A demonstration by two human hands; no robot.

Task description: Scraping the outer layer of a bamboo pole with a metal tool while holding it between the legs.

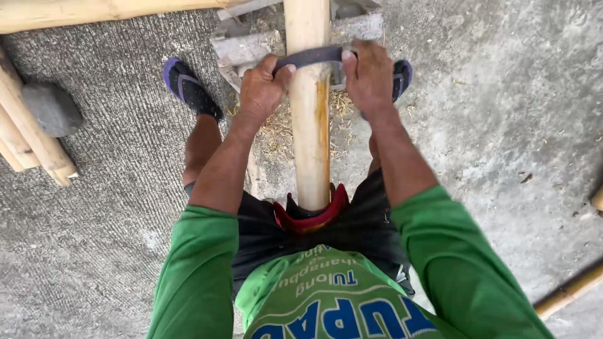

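Bamboo poles [34, 135] beside grey stone [53, 110]

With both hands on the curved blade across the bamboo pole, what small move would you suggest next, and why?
Probably draw the blade toward the body. Left hand and right hand grip its ends across the bamboo pole, whose near stretch shows yellow skin beside a paler strip, with shavings below.

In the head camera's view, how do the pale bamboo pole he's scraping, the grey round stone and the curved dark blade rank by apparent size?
1. Pale bamboo pole, by far the largest.
2. Grey round stone.
3. Curved dark blade, held between left hand and right hand; partly hidden, so its rank below the stone is unsure.
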